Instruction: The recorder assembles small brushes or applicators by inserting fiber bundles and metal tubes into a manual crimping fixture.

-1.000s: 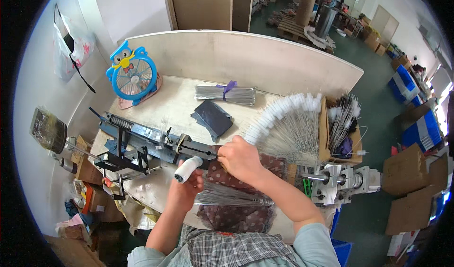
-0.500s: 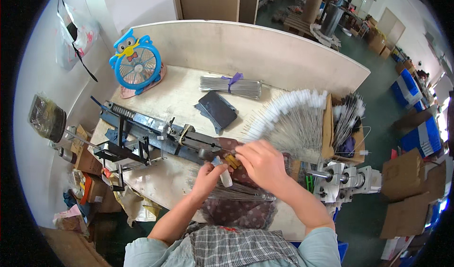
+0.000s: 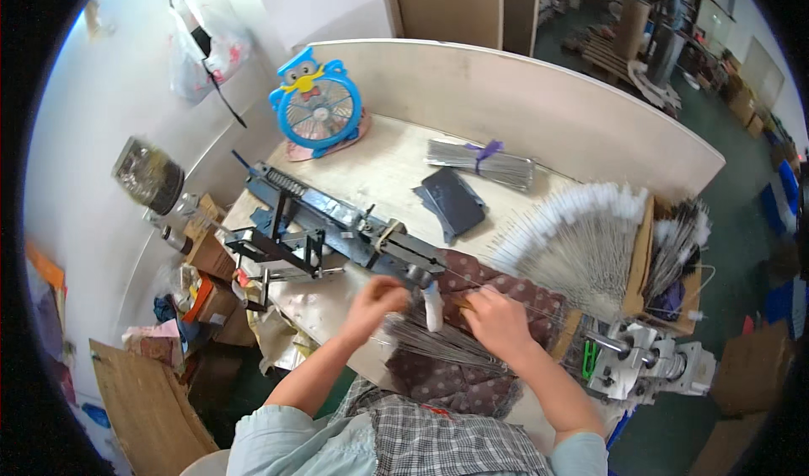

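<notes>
My left hand (image 3: 377, 305) is closed and slightly blurred, left of the bench device's round grey knob (image 3: 416, 276); what its fingers hold is unclear. A white tube-shaped piece (image 3: 432, 309) hangs below the knob. My right hand (image 3: 499, 321) is pinched at a thin metal wire (image 3: 462, 275) that runs rightward from the tip of the long metal clamping device (image 3: 337, 216). Something yellowish (image 3: 460, 304) shows at the right fingertips. Beneath the hands, a bundle of loose thin wires (image 3: 442, 341) lies on a brown polka-dot cloth (image 3: 421, 381).
White-tipped wire brushes (image 3: 581, 231) fan out at the right, beside a cardboard box (image 3: 642, 261) holding more. A motorised spindle machine (image 3: 653, 360) stands at the right edge. Farther back are a tied wire bundle (image 3: 506, 171), dark flat pads (image 3: 455, 203) and a blue fan (image 3: 320, 112).
My view has turned left, shifting the scene rightward. My left hand has left the white tube-shaped piece and moved left of the knob. My right hand has come slightly lower, toward me.
</notes>
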### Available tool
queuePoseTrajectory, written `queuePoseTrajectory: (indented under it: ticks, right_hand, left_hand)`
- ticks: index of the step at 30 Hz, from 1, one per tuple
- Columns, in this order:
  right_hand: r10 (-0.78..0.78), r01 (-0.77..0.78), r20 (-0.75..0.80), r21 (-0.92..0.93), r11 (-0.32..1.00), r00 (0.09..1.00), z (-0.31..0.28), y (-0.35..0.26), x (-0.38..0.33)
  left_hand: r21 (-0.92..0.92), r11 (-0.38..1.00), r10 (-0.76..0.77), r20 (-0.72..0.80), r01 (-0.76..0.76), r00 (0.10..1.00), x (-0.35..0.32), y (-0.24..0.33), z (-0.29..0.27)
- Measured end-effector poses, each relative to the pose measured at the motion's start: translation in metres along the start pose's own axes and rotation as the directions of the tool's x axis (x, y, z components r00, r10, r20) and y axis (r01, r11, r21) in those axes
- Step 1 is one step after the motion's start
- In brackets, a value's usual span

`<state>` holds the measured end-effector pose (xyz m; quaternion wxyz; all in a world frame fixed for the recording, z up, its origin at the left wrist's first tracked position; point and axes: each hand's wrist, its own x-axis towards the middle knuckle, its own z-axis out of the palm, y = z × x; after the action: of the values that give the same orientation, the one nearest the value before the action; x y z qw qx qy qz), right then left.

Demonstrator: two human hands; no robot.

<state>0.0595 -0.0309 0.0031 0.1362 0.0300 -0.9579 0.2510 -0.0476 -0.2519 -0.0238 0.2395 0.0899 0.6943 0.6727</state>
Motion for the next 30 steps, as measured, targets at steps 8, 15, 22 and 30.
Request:
queuePoseTrajectory:
  ticks: [8, 15, 22, 30]
  right_hand:
    - [-0.003, 0.002, 0.007, 0.047, 0.999, 1.000, 0.000, -0.001, 0.000]
    - [0.017, -0.018, 0.024, 0.023, 1.000, 1.000, -0.035, -0.019, -0.011]
    - [0.032, -0.054, -0.248, -0.080, 0.995, 0.968, -0.077, -0.013, -0.003]
    - [0.294, -0.244, -0.129, 0.308, 0.920, 0.947, -0.078, 0.011, -0.020]
  left_hand:
    - [-0.620, 0.768, -0.412, -0.288, 0.160, 0.864, -0.008, -0.019, -0.116]
    - [-0.637, 0.770, -0.347, -0.362, 0.043, 0.865, 0.003, -0.033, -0.109]
    - [-0.413, 0.893, -0.150, 0.100, 0.178, 0.984, -0.031, 0.016, 0.050]
    - [-0.344, 0.932, -0.006, 0.305, 0.116, 0.952, -0.005, 0.024, 0.131]
